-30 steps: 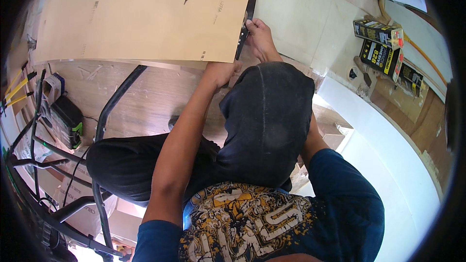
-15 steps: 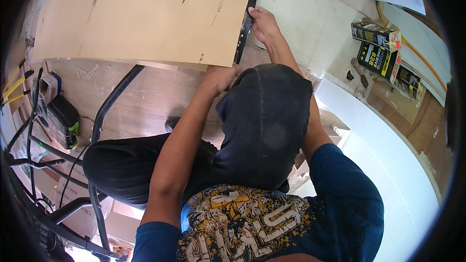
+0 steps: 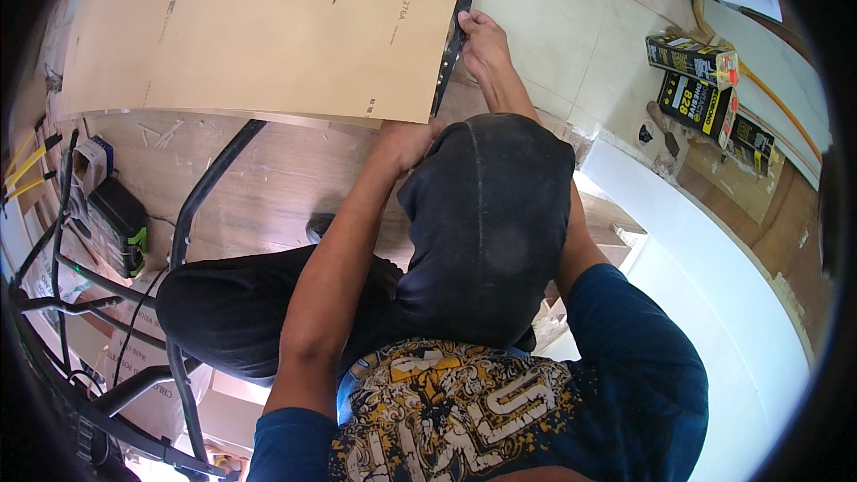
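Note:
A large tan sheet [image 3: 268, 31] with small printed marks spreads across the upper left. Along its right side runs a black edge strip [image 3: 444, 71] with small shiny spots. My right hand [image 3: 485, 43] is closed on that strip, its thumb lying against the edge. Below the sheet's near right corner is my left hand [image 3: 409, 143]. Its fingers are hidden by the sheet and my bent knee [image 3: 486, 205], so its grip does not show.
Black metal tubing [image 3: 210, 174] stands at the left, near a black and green case [image 3: 119, 219]. Black and yellow adhesive tins [image 3: 692, 62] sit at the right, beside a trowel-like tool [image 3: 663, 129] and an orange cable [image 3: 777, 107]. A curved white panel [image 3: 705, 259] borders my right side.
Both hands stay at the sheet's right end, almost unmoved. The sheet and my knee have shifted only slightly in view.

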`<state>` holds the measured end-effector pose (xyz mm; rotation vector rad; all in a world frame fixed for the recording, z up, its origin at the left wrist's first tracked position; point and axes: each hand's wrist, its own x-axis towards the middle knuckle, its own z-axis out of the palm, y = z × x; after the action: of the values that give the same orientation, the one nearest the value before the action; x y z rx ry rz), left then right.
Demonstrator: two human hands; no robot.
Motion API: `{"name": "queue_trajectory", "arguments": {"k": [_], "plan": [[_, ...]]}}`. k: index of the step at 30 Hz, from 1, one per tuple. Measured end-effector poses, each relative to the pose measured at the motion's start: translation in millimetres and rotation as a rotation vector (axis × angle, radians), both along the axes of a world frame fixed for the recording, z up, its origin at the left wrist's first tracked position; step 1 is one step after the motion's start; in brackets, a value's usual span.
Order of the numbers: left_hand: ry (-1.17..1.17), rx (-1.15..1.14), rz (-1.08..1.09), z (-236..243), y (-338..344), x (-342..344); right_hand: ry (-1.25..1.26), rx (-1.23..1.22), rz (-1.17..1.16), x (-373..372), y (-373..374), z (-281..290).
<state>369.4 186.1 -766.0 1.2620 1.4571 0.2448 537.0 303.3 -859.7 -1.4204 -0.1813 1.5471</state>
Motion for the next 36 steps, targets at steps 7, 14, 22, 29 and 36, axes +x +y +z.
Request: {"name": "queue_trajectory", "arguments": {"k": [7,14,22,29,36], "plan": [[0.049,0.040,-0.009,-2.4,-3.3,2.4,-0.033,-0.003,0.042,4.0,-2.4,-13.1],[-0.032,-0.136,-0.048,-25.3,-0.1,1.2,-0.072,-0.015,0.017,0.3,-2.9,-9.3],[-0.028,-0.046,-0.021,-30.6,-3.5,1.3,-0.022,-0.040,0.001,-0.3,0.6,-1.1],[-0.014,-0.026,-0.079,-11.1,4.4,1.6,0.009,-0.016,-0.004,-1.0,-0.9,4.8],[-0.060,0.033,-0.086,-68.1,-3.3,1.1,-0.075,-0.034,0.048,0.7,2.8,-6.8]]}}
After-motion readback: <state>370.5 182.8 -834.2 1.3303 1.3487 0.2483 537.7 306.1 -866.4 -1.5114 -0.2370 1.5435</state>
